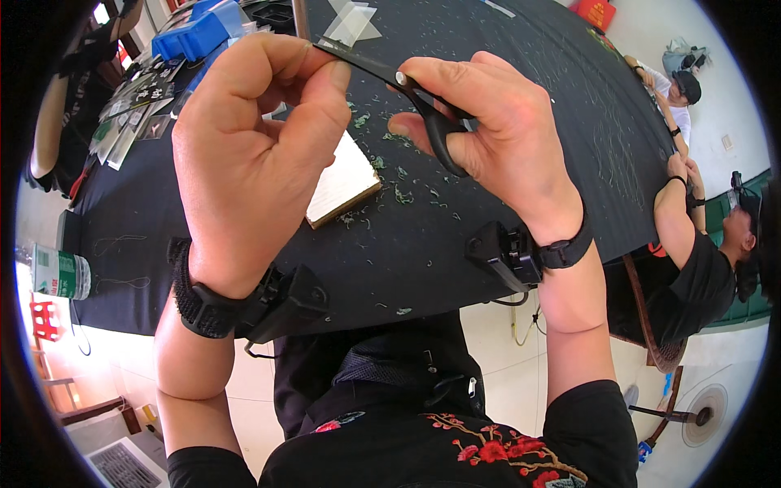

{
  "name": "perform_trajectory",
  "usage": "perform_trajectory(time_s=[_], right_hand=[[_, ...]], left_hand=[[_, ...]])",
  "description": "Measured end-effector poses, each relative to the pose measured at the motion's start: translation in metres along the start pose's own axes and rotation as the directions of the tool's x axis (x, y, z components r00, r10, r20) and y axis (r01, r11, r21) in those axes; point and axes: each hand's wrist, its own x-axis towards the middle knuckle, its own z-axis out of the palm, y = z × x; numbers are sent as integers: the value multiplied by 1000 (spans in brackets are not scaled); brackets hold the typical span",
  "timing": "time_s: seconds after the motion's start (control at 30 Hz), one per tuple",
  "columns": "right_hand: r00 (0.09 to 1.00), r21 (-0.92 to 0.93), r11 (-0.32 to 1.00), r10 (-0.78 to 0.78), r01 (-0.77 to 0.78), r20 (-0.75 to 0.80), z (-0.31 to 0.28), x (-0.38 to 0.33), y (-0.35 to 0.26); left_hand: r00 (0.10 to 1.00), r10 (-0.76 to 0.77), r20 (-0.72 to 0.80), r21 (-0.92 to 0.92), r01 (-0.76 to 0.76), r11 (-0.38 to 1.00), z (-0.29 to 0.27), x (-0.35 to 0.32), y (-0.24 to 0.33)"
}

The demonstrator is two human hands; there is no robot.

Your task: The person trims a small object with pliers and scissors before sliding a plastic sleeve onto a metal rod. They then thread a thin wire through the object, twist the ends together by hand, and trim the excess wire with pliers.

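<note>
My right hand (488, 134) grips black-handled scissors (427, 114), fingers through the loops, blades pointing left toward my left hand. My left hand (248, 159) is closed, its thumb and fingers pinched at the blade tips (325, 45); whatever small thing it pinches is hidden. Both hands hover over a black-covered table (423, 252). Under them lies a small pale rectangular block (346, 183) with a brown edge, and green snippets (399, 191) are scattered around it. Both wrists wear black straps with devices.
Blue boxes (195, 32) and clear packets (134, 114) sit at the far left of the table. A plastic bottle (57, 272) stands at the left edge. Other people (691, 260) sit along the table's right side. A red stool (45, 321) is on the floor.
</note>
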Motion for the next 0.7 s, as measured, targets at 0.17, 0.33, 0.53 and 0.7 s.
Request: perform_trajectory(time_s=[0.17, 0.33, 0.53, 0.7], right_hand=[[1000, 34, 999, -2, 2, -7, 0, 0, -2], [1000, 44, 999, -1, 1, -18, 4, -1, -4], [991, 262, 958, 94, -116, 93, 7, 0, -13], [989, 199, 973, 98, -119, 111, 3, 0, -13]], left_hand=[[1000, 8, -17, -25, -9, 1000, 0, 0, 0], [1000, 6, -18, -77, -7, 997, -1, 1, -1], [999, 9, -45, -112, -14, 994, -1, 1, 0], [998, 20, -58, -99, -26, 995, 0, 1, 0]])
